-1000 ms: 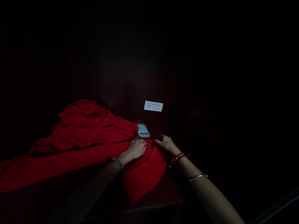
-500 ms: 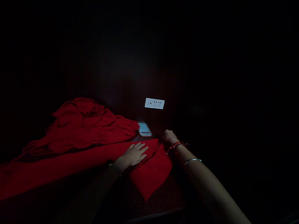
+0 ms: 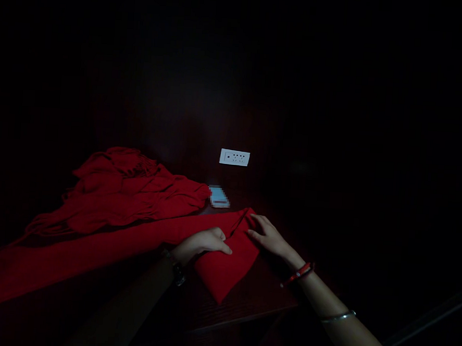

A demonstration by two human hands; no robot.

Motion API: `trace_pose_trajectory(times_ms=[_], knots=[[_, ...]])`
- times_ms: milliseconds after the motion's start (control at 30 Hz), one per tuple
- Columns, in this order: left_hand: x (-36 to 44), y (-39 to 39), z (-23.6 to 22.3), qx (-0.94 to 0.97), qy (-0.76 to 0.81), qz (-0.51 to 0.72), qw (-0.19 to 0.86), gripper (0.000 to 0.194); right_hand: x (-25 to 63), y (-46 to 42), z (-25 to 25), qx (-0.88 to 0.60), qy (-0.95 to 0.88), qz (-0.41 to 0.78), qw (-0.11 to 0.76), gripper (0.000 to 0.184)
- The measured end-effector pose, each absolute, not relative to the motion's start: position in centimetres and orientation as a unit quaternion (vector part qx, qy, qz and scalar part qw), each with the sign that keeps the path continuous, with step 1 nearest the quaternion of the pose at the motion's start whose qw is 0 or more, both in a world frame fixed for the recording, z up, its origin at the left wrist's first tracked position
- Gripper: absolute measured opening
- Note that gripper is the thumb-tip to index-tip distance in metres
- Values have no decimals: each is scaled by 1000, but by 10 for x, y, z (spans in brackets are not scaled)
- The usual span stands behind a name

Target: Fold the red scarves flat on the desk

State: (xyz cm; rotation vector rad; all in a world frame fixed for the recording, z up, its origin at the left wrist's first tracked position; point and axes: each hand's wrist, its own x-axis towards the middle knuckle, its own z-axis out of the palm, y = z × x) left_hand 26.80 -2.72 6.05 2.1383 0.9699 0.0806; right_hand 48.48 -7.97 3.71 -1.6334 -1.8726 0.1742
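Observation:
A long red scarf (image 3: 132,246) stretches across a dark wooden tabletop, its right end folded over into a pointed flap (image 3: 224,277). My left hand (image 3: 208,240) is closed on the scarf beside the fold, its fingers curled and the thumb stretched along the cloth. At the upper right corner of the flap, my right hand (image 3: 269,237) rests with fingers and thumb apart, the fingertips touching the red cloth. Behind the flat strip lies a rumpled heap of red fringed cloth (image 3: 136,193).
A phone (image 3: 219,197), partly blurred out, lies behind the scarf at the heap's right end. On the dark wall above is a white socket plate (image 3: 234,157). The table's front edge (image 3: 241,321) runs below the flap. Deep shadow hides the surroundings.
My left hand has gone from lying flat with spread fingers to curled on the scarf. My right hand has opened from a closed grip and moved slightly right and nearer. The view has shifted slightly.

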Motion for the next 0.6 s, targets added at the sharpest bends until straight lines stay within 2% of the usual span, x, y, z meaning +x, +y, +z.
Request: trace_pose_trajectory(times_ms=[100,200,300,467,533,600], knots=[[267,-35,74,801,343,63,487,22,476,-99,38,-567,-780,78,255,61],[263,-40,79,768,337,91,538,23,480,-91,40,-598,-752,55,273,50],[254,-40,71,789,389,88,466,28,488,-66,37,-683,-665,59,296,45],[247,-36,58,843,456,44,281,35,495,-29,30,-778,-564,117,251,52],[248,-35,58,863,461,32,204,34,498,-21,28,-789,-544,131,254,48],[250,-35,59,870,457,26,184,37,504,-13,28,-794,-531,149,255,41]])
